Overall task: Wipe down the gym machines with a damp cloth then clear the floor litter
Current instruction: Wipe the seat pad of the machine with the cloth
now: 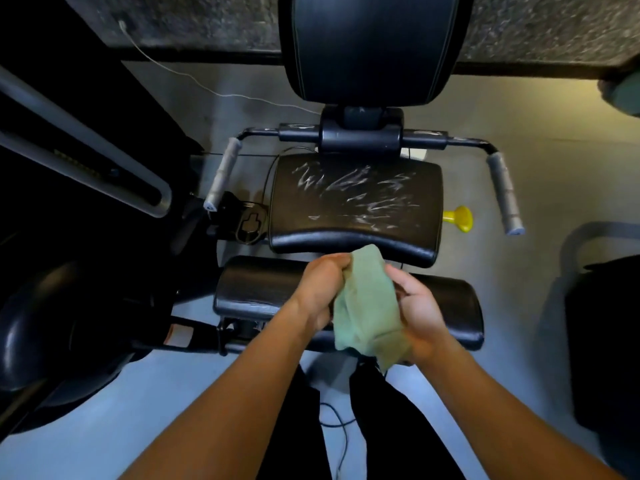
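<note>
Two hands hold one green cloth (367, 303) just below the middle of the view, above the black roller pad (263, 292) of the gym machine. The left hand (320, 287) has its fingers clenched round the cloth's upper edge at 10 o'clock of the cloth; the right hand (420, 313) cups it from 3 o'clock, fingers curled round the cloth. At 12 o'clock of the hands lies the black seat pad (356, 202), streaked with pale wet marks. Farther toward 12 o'clock stands the back pad (374, 46). Grey handles (221, 174) flank the seat. A yellow knob (459, 218) shows at 3 o'clock of the seat, above the grey floor (519, 133)
</note>
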